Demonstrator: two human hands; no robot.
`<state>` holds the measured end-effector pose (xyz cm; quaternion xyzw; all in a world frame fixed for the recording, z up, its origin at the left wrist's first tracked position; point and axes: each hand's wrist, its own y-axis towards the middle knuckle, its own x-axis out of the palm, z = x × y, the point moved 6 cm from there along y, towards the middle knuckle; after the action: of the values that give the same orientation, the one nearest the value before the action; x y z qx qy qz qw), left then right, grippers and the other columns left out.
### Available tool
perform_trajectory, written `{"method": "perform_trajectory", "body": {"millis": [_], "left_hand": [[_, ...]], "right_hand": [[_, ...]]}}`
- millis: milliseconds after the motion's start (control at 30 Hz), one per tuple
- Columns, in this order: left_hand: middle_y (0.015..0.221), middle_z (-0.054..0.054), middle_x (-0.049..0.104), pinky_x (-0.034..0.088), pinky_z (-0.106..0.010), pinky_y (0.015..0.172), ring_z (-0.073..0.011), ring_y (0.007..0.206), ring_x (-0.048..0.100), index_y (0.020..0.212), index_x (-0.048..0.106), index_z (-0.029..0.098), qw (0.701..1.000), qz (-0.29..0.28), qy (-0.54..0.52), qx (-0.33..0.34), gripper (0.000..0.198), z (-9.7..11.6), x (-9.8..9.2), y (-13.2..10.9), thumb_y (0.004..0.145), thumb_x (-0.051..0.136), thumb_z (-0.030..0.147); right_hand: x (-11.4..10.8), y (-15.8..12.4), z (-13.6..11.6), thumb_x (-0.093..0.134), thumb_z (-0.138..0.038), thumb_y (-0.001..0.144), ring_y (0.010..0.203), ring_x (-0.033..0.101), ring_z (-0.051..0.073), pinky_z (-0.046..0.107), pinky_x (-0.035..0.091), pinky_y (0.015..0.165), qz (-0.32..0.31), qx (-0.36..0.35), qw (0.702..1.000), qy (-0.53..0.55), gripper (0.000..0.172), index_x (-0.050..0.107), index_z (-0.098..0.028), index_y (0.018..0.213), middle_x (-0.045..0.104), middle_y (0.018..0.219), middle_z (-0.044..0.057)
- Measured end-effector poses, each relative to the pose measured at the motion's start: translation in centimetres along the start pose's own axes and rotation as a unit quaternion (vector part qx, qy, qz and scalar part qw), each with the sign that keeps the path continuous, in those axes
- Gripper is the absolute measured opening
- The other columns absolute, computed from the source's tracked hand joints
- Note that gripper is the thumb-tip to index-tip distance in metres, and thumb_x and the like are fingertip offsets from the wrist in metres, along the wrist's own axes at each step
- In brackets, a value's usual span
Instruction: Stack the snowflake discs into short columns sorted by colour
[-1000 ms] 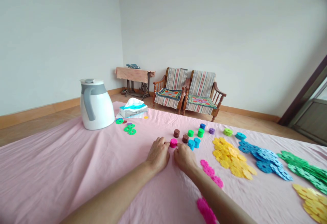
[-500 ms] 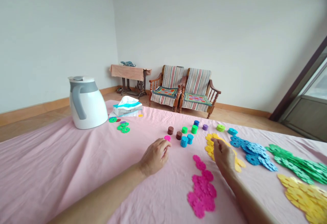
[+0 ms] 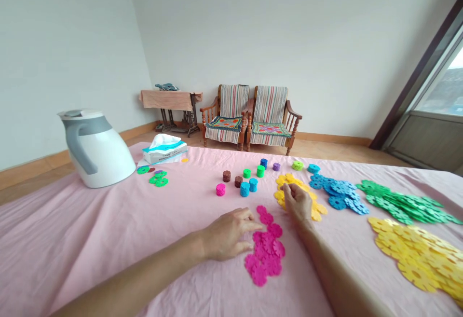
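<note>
The pink pile point(image 3: 266, 247) of flower-shaped discs lies to the right of the pink stack point(image 3: 220, 190) and nearer the wearer, loose and overlapping on the pink cloth point(image 3: 162, 220). The discs look like thin moulded plastic, so each is probably very light, stiff with a little flex, somewhat slippery face to face and hard to damage; lying so flat, one likely comes up best by its notched rim, nudged off its neighbours first, while the pink stack itself looks best taken across its round side, as its layers might slide apart if pushed near the top. The left hand point(image 3: 231, 232), also right of the pink stack and nearer the wearer, has its grip loosely spread, thumb apart from the fingers, at the pile's left edge; whether the fingertips press on a disc or hang just above is hard to say. The right hand point(image 3: 299, 203), well to the right of the pink stack, has its grip curled, thumb and forefinger close together, and I cannot tell whether they pinch anything. It hides part of the yellow pile point(image 3: 287, 179) behind it, lower pink discs are covered by upper ones, and the larger yellow pile point(image 3: 415, 254), farthest right of the pink stack, is cut off by the frame
</note>
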<state>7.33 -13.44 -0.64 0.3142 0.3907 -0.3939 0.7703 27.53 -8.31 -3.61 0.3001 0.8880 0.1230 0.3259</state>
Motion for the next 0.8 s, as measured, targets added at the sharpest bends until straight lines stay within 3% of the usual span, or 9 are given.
{"method": "perform_trajectory", "body": {"millis": [300, 500, 600, 733, 800], "left_hand": [[0.092, -0.002, 0.056, 0.044, -0.024, 0.072, -0.0157, 0.079, 0.056, 0.095, 0.063, 0.021, 0.998, -0.053, 0.016, 0.007, 0.030, 0.0, 0.6, 2.2, 0.067, 0.063, 0.012], [0.076, 0.000, 0.056, 0.043, -0.022, 0.066, -0.0147, 0.071, 0.053, 0.077, 0.058, 0.018, 0.999, 0.001, 0.052, 0.004, 0.020, 0.5, 0.6, 1.6, 0.060, 0.056, 0.008], [0.077, -0.001, 0.055, 0.042, -0.022, 0.063, -0.0142, 0.070, 0.053, 0.076, 0.058, 0.018, 0.994, 0.065, 0.060, -0.064, 0.019, -1.7, -1.2, 0.0, 0.060, 0.055, 0.009], [0.081, 0.000, 0.056, 0.041, -0.022, 0.060, -0.0114, 0.064, 0.052, 0.077, 0.058, 0.017, 0.959, 0.172, 0.084, -0.210, 0.017, -7.2, -4.7, -3.1, 0.062, 0.055, 0.010], [0.080, 0.001, 0.057, 0.041, -0.021, 0.060, -0.0101, 0.061, 0.051, 0.077, 0.059, 0.017, 0.942, 0.196, 0.098, -0.256, 0.018, -9.5, -5.7, -4.2, 0.061, 0.055, 0.010]], "right_hand": [[0.2, 0.1, -0.1, 0.037, -0.043, 0.081, 0.050, 0.046, 0.012, 0.023, 0.030, 0.051, -0.001, -0.010, 0.999, -0.033, 0.043, 0.067, -0.013, 0.073, 0.049, 0.049, -0.001], [0.6, 0.3, 0.5, 0.039, -0.042, 0.079, 0.049, 0.046, 0.012, 0.022, 0.030, 0.050, -0.002, -0.014, 0.999, -0.029, 0.040, 0.067, -0.014, 0.072, 0.048, 0.049, -0.002], [0.6, 0.3, 0.4, 0.038, -0.042, 0.079, 0.049, 0.046, 0.012, 0.022, 0.030, 0.049, -0.003, -0.014, 0.999, -0.031, 0.041, 0.067, -0.014, 0.072, 0.049, 0.050, -0.001], [0.7, 0.3, 0.4, 0.037, -0.043, 0.080, 0.048, 0.046, 0.012, 0.022, 0.030, 0.049, -0.010, -0.012, 0.999, -0.035, 0.043, 0.067, -0.014, 0.071, 0.049, 0.049, -0.001], [0.7, 0.3, 0.5, 0.038, -0.044, 0.080, 0.048, 0.046, 0.012, 0.022, 0.030, 0.049, -0.010, -0.010, 0.999, -0.037, 0.042, 0.067, -0.014, 0.072, 0.050, 0.049, -0.001]]}}
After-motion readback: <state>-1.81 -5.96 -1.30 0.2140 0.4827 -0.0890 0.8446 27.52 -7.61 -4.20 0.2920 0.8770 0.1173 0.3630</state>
